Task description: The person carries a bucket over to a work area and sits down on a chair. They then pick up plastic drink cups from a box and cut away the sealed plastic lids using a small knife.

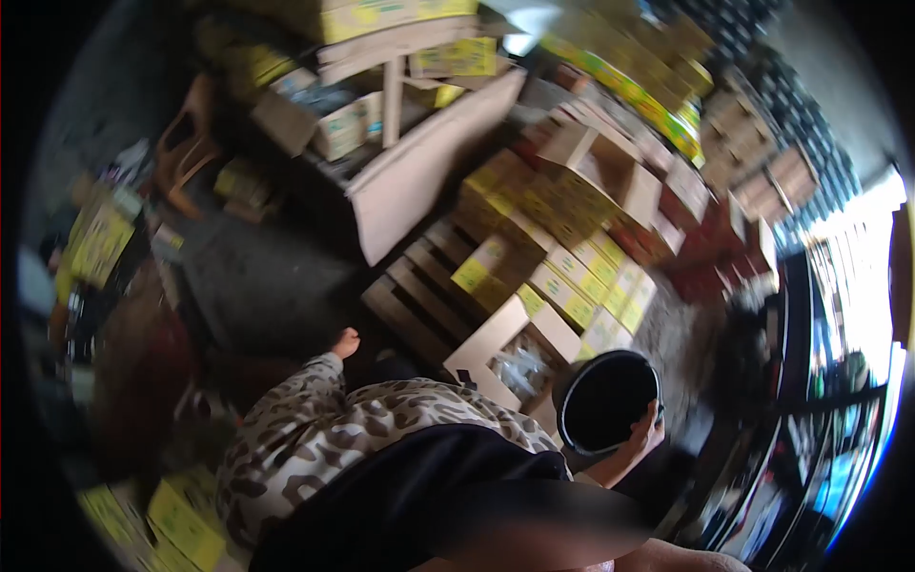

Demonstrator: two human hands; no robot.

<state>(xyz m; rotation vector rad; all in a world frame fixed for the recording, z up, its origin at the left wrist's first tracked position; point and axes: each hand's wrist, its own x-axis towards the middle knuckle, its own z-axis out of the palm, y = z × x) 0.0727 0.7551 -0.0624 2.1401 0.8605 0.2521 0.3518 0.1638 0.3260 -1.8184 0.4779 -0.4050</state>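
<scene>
A black bucket (610, 402) hangs at my right side, its wide dark mouth facing up toward me. My right hand (650, 435) grips it by the near right rim, fingers on the outer wall. The inside is too dark to make out. Out past the camouflage sleeve, my left hand (347, 343) is curled closed over the dark floor, and nothing shows in it. Just left of the bucket stands an open cardboard box (496, 357) with clear plastic inside.
Yellow-labelled cartons (572, 286) are stacked ahead beside a slatted wooden pallet (419, 286). A long pale table (429, 162) stands farther off, a brown plastic chair (186, 143) to its left. Dark metal shelving (810, 410) lines the right. Motion blurs the edges.
</scene>
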